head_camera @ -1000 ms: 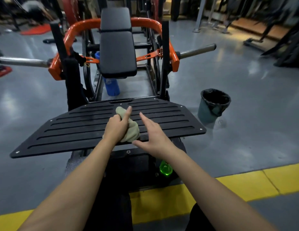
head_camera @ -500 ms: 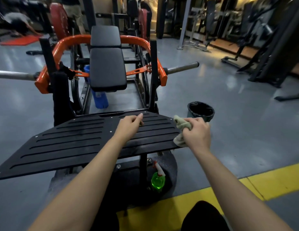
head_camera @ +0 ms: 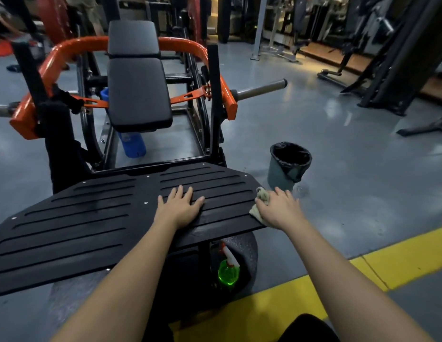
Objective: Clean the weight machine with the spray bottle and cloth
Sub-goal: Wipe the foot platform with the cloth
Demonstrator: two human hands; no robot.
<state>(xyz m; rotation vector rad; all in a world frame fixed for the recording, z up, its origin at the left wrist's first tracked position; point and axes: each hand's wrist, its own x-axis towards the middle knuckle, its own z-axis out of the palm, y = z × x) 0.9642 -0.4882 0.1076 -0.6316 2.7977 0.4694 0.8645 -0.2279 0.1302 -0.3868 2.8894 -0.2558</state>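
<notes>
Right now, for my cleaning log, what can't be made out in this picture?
Head view:
- Cloth: mostly hidden under the right hand; only two edges show.
- Spray bottle: seen from above in shadow; fill level unreadable.
- Footplate: left end cut by the frame edge; too dark to tell wiped patches.
- Bin: contents hidden by its black liner.
- Blue object: top hidden behind the seat pad.

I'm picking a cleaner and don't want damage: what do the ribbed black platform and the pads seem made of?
The platform: matte black rubber or plastic, probably; moulded grooves, small screw heads, dull sheen. The pads: likely vinyl upholstery, smooth, softly glossy, rounded cushioned edges.
</notes>
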